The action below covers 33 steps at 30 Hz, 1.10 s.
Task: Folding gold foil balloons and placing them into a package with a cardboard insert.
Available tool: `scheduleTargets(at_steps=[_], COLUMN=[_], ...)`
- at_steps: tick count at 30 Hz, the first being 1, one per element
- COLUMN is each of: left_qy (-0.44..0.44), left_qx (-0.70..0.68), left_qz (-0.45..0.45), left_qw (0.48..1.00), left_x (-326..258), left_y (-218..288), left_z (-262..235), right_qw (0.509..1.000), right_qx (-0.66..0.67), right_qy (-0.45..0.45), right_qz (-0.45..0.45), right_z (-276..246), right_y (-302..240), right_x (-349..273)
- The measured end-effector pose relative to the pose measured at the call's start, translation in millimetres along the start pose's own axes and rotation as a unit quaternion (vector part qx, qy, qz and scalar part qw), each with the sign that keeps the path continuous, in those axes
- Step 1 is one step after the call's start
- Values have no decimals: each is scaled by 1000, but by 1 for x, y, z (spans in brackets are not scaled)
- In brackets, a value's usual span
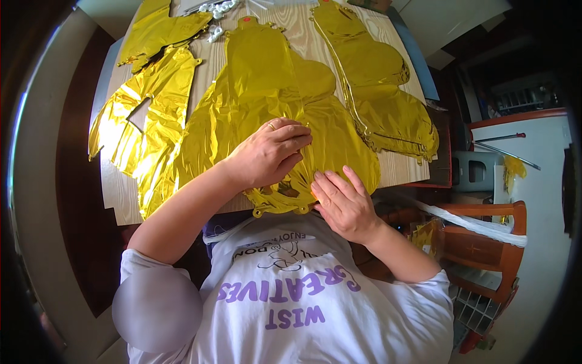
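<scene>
left hand pressed, fingers curled, on gold foil balloon | right hand flat at its near edge | table crowded, bare strip at left edge

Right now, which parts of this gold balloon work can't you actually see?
- Head view: the foil under the left hand on the middle gold foil balloon is covered by the hand.
- The right hand hides the balloon's lower edge there.
- Far-left foil balloon: cut off by the top edge.
- White pieces at top: too small to identify.
</scene>
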<state>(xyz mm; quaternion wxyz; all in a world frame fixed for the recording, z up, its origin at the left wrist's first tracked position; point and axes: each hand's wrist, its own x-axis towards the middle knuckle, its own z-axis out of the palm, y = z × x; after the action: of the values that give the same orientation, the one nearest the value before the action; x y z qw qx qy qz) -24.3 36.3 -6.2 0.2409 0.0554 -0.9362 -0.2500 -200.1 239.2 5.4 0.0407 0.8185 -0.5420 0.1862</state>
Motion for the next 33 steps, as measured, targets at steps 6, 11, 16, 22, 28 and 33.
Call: scheduleTargets(at_steps=[6, 11, 16, 22, 28, 33], left_qy=[-47, -90, -118, -34, -26, -30], left_qx=[-24, -18, 11, -7, 3, 9], left_qz=[-36, -39, -37, 17, 23, 5], left_qw=[998, 995, 992, 999, 999, 1000], left_x=[3, 12, 23, 15, 11, 18], left_y=[3, 2, 6, 0, -2, -1], left_z=[-10, -17, -30, -19, -22, -22], right_qw=[999, 998, 995, 956, 943, 936], right_qx=[26, 47, 76, 265, 244, 72], right_qy=[-21, -36, -60, -114, 51, 147], right_qz=[-14, -13, -13, 54, 222, 311], right_z=[-10, -19, -27, -45, -53, -65], right_y=[4, 5, 9, 49, 230, 399], right_x=[11, 21, 25, 43, 134, 231])
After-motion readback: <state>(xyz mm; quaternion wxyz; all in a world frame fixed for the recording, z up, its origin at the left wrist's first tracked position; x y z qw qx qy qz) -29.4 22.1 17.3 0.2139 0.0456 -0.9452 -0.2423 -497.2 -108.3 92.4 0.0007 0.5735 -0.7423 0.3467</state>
